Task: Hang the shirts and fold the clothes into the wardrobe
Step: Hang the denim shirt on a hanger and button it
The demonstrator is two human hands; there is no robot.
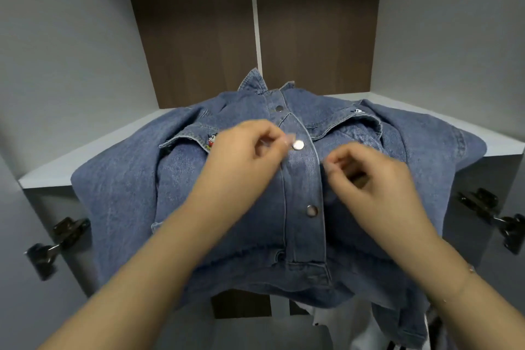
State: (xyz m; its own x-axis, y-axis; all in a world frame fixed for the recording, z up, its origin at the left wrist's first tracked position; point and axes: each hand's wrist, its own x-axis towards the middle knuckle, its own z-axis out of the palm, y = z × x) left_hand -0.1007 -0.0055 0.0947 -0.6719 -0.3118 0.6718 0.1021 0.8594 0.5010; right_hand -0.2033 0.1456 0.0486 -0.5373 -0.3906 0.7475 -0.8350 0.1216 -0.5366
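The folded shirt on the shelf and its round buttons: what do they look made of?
The shirt looks like mid-blue washed denim: matte, with a visible twill weave, faded patches and stitched seams. Its buttons look like metal snaps, silvery and shiny, catching the light; plated plastic can't be ruled out.

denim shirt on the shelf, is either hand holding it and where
It cannot be told for sure. Both the left hand and right hand have fingers curled at the button placket of the denim shirt, but blur hides any pinch.
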